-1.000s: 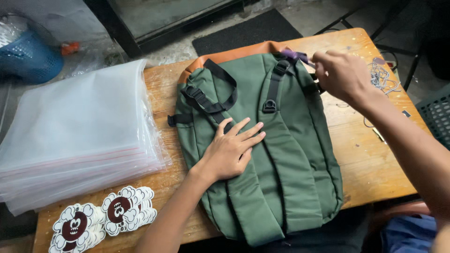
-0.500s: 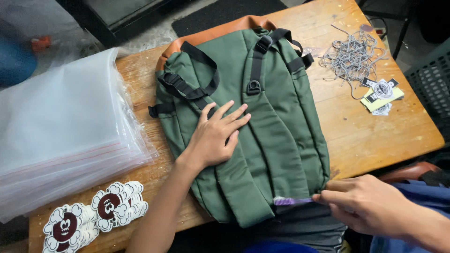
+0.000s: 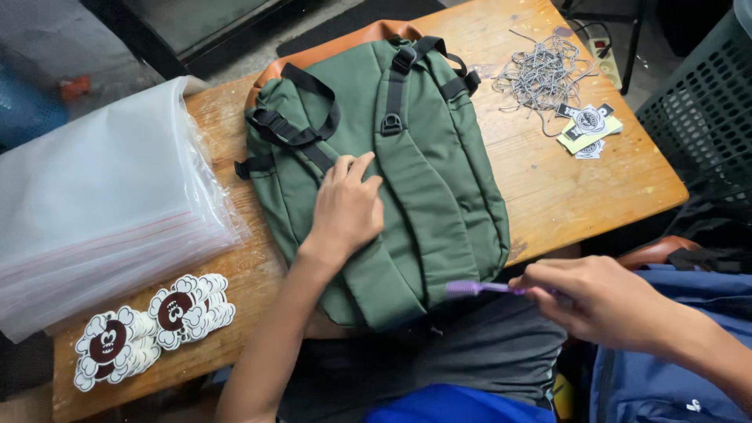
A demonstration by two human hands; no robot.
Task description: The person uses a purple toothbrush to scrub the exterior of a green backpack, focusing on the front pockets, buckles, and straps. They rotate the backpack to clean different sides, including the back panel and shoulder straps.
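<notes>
Green backpack lies strap-side up on wooden table, lower end overhanging near edge. Left hand flat, fingers together, pressing panel. Right hand pinches purple brush at bag's lower edge. Brushing step, likely; next stroke needs bag pinned. Plastic bag stack, stickers left.

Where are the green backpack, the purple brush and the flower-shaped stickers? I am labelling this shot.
green backpack [image 3: 439, 188], head view, on its back panel right of the straps.
purple brush [image 3: 470, 288], head view, on its bristled head.
flower-shaped stickers [image 3: 182, 310], head view, on the top sticker of the right stack.
</notes>
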